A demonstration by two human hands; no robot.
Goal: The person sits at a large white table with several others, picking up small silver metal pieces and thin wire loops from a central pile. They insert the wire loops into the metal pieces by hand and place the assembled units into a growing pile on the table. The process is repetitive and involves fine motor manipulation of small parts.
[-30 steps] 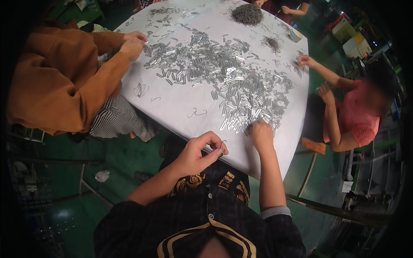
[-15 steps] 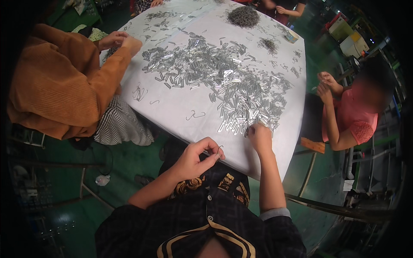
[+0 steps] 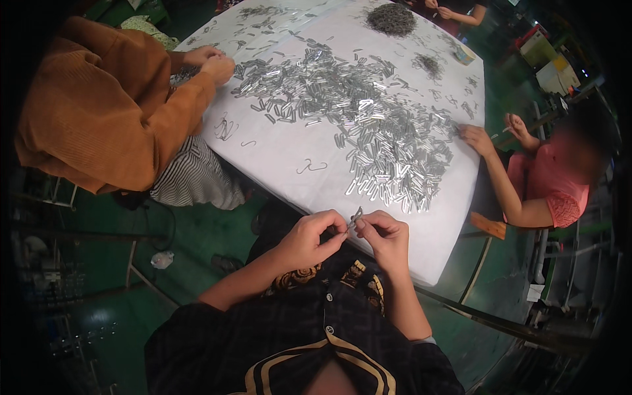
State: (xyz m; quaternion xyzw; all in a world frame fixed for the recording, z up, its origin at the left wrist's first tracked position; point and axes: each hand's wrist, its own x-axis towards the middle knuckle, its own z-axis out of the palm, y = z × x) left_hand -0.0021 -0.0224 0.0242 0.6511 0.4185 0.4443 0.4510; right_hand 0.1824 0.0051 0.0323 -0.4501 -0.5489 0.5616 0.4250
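Observation:
My left hand (image 3: pixel 313 238) and my right hand (image 3: pixel 387 240) meet at the table's near edge, fingertips almost touching. Pinched in the right fingertips is a small oblong metal piece (image 3: pixel 356 214), tilted upward. A thin wire hook sits in the left thumb and forefinger, mostly hidden by the fingers now. Whether hook and piece are joined I cannot tell. Just beyond the hands spreads a broad heap of the same shiny oblong pieces (image 3: pixel 395 148). Several loose wire hooks (image 3: pixel 311 166) lie left of that heap.
The white-covered table (image 3: pixel 283 187) also bears a dark heap of wire parts (image 3: pixel 391 20), a smaller cluster (image 3: pixel 428 64) and a tub (image 3: pixel 465 54). A person in a brown jacket (image 3: pixel 99 112) works at left. At right, a person in pink (image 3: pixel 550 178) reaches to the table.
My right hand has left the heap and come back beside my left hand with an oblong piece. The person in pink has stretched one hand to the heap's right edge.

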